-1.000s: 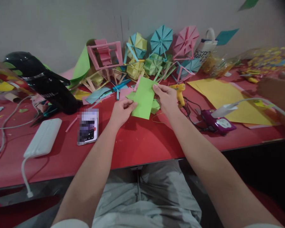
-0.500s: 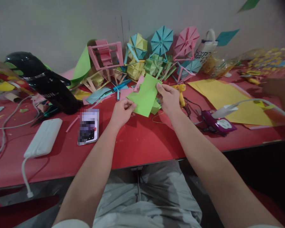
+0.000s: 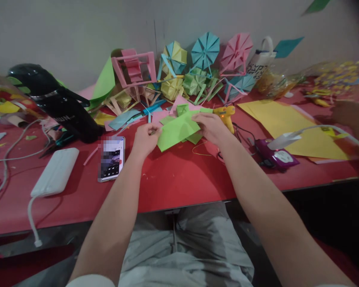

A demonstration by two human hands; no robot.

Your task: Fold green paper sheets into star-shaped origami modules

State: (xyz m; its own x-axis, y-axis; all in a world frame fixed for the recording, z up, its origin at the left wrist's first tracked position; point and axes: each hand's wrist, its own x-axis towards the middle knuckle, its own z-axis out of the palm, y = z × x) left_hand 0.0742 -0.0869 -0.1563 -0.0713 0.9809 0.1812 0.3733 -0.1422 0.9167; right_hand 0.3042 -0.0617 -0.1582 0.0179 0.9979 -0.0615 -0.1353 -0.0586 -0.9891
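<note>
A light green sheet of paper [image 3: 176, 132] is held above the red table, tilted, between my two hands. My right hand [image 3: 210, 126] pinches its right end. At the left end, the fingers of my left hand [image 3: 146, 137] are closed around the sheet's edge. Just behind and beneath it lie more green paper pieces [image 3: 194, 138] and a pink piece [image 3: 182, 103]. A yellow hot glue gun [image 3: 226, 116] rests beyond my right hand.
Folded paper wheels [image 3: 205, 50] stand along the wall. A black bottle [image 3: 60, 103], a phone [image 3: 112, 158] and a white power bank [image 3: 55, 172] are on the left. To the right are a purple socket block [image 3: 275, 154], yellow paper sheets [image 3: 287, 125] and another person's blurred arm [image 3: 351, 119].
The green sheet has turned from standing steeply to lying flatter and lower. My left hand has shifted slightly left, and my right hand has dipped a little.
</note>
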